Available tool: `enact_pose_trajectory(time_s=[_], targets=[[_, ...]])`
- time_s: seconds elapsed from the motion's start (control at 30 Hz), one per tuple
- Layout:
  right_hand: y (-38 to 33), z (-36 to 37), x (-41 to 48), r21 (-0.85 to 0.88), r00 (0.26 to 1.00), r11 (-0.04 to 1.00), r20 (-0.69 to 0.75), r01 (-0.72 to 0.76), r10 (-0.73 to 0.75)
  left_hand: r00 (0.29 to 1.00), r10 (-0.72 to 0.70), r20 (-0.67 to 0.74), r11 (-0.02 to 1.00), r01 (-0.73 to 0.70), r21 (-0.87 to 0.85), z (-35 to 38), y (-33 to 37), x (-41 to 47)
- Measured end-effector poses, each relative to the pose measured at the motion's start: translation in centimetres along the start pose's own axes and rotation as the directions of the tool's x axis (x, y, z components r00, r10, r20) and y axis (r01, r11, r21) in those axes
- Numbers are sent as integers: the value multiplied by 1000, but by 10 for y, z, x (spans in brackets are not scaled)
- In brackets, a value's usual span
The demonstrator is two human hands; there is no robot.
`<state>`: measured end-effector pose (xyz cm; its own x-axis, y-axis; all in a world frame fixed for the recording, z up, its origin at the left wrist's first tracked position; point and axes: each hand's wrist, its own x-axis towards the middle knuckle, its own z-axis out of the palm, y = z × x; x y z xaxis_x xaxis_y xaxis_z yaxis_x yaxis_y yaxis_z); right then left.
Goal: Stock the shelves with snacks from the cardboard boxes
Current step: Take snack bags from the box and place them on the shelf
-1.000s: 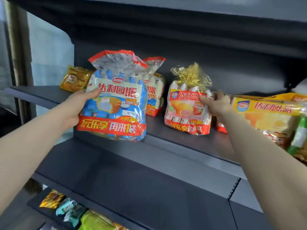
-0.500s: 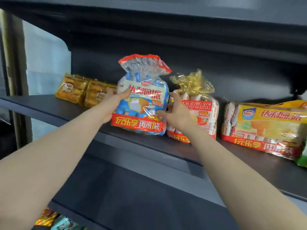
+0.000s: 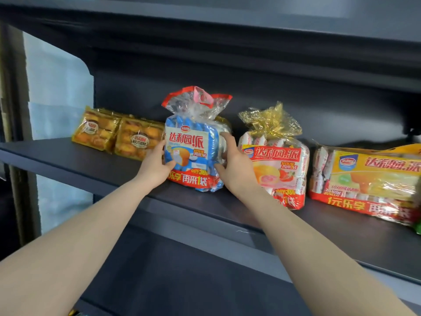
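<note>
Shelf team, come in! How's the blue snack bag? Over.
Left hand, right hand grip blue snack bag. Upright on shelf. Pink bag close beside.

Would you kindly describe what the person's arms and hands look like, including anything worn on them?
Both arms are bare as far as the picture shows: no sleeve edge appears on the left forearm or the right forearm. The left hand and right hand wear no gloves. No watch or bracelet shows at either wrist, and no ring shows on the visible fingers.
</note>
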<state>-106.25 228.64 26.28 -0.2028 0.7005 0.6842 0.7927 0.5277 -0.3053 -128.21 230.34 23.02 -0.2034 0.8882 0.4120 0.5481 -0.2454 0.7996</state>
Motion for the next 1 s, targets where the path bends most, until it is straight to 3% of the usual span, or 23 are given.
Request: enact_pose_trajectory(time_s=[0.27, 0.53, 0.8, 1.0], targets=[[-6, -15, -30, -13, 991, 994, -77, -107, 106, 998, 30, 52, 999, -31, 10, -7, 5, -33], [-17, -73, -104, -302, 970, 922, -77, -243, 230, 967, 228, 113, 973, -231, 13, -19, 36, -114], [-50, -148, -240, -481, 963, 840, -39, -251, 266, 854, 433, 288, 882, -467, 61, 4, 60, -226], [-47, -201, -355, -616, 933, 739, 17, -274, 360, 770, 486, 414, 837, -546, 31, 55, 72, -316]])
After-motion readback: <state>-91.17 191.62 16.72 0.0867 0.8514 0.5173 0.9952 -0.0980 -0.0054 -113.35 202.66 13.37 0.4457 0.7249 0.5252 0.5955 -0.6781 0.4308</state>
